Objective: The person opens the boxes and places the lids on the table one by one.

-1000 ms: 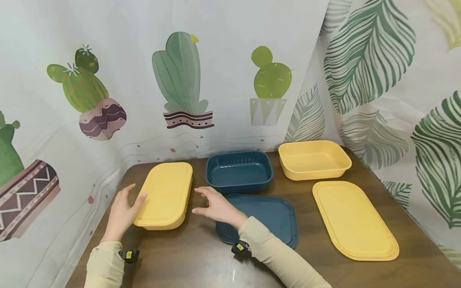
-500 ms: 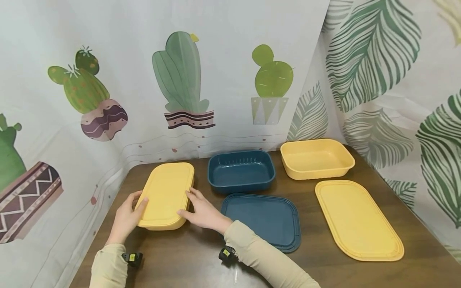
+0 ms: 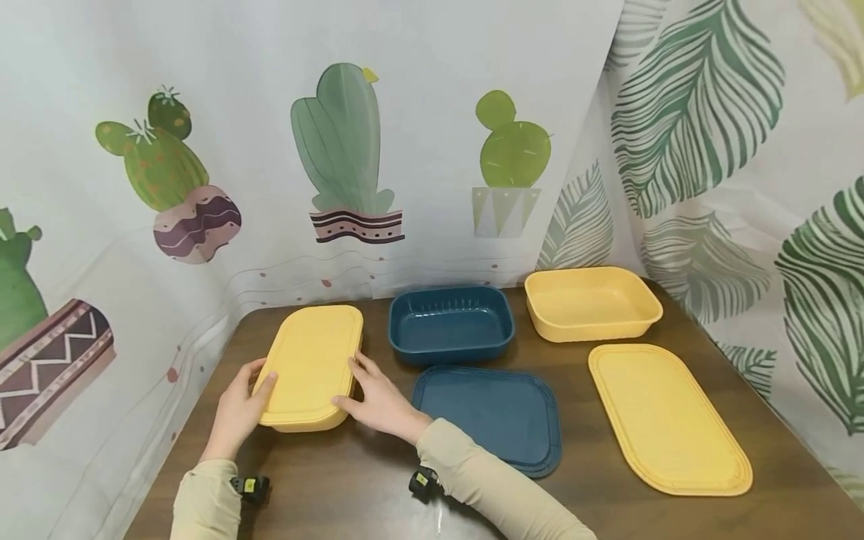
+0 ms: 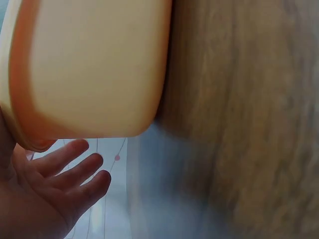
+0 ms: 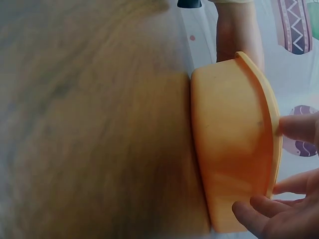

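Observation:
A yellow food container (image 3: pixel 290 421) with its yellow lid (image 3: pixel 313 360) on top stands at the left of the table. My left hand (image 3: pixel 235 411) holds its left side, thumb over the lid's edge; in the left wrist view several fingers (image 4: pixel 89 184) extend beside the container's wall. On the opposite side my right hand (image 3: pixel 383 399) grips the lidded rim. Its thumb (image 5: pixel 299 128) touches the lid's edge in the right wrist view, and other fingertips lie along the rim and wall. The container's base sits on the tabletop.
An uncovered dark blue container (image 3: pixel 451 345) stands at the back middle, its blue lid (image 3: pixel 496 412) flat in front, partly behind my right forearm. Further right are an uncovered yellow container (image 3: pixel 594 330) and a loose yellow lid (image 3: pixel 668 420). Printed curtains (image 3: pixel 432 150) border the wooden table (image 3: pixel 351 487).
My right hand has moved left from beside the blue lid to the container's right side and taken hold there. The left hand has closed in on its left side. The container has stayed put.

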{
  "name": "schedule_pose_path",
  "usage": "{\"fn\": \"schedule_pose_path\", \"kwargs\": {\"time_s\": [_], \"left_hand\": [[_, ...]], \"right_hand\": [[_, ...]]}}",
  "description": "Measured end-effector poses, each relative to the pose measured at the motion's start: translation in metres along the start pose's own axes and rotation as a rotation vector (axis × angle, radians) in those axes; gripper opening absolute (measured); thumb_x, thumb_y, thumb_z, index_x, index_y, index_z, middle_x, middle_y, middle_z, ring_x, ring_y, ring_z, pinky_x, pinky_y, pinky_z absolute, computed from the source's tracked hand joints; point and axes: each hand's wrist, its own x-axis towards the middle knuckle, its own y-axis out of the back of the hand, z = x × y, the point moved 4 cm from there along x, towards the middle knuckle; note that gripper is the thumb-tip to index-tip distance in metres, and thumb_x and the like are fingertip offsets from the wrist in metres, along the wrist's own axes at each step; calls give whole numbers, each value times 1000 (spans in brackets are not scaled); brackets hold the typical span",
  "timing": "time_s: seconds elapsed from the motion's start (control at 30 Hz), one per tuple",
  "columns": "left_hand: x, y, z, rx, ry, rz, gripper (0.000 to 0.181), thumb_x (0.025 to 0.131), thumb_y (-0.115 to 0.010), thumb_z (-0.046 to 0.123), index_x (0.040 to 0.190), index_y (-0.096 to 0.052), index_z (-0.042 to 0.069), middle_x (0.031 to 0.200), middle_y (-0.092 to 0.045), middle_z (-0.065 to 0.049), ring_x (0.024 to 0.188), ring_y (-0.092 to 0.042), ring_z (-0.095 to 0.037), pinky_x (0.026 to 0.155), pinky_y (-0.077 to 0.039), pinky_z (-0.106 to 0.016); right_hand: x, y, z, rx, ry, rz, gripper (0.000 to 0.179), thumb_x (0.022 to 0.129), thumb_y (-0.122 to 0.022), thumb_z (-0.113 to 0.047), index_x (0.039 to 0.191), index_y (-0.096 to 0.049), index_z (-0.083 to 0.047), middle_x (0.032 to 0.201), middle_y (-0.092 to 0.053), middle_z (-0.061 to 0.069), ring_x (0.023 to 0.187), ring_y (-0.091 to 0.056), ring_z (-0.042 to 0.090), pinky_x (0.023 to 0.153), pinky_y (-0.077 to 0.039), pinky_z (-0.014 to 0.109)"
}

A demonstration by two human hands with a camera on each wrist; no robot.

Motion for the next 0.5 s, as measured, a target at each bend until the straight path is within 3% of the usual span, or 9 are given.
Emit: {"fn": "schedule_pose_path", "kwargs": {"time_s": [0.13, 0.5], "left_hand": [[1, -1, 4, -26, -11, -1, 64, 106, -49, 42, 149, -38, -5, 145, -45, -32, 132, -43, -50, 106, -36, -63], [-6, -3, 9, -58, 39, -3, 67, 105, -49, 45, 149, -35, -4, 146, -45, -31, 131, -46, -49, 104, -39, -60]], "right_hand": [[2, 4, 6, -16, 5, -11, 78, 100, -58, -49, 158, -29, -7, 167, -17, 4, 148, -30, 29, 115, -34, 46], [12, 13, 10, 0, 32, -58, 73, 102, -59, -39, 158, -27, -5, 167, -17, 4, 150, -24, 27, 118, -30, 44]]}}
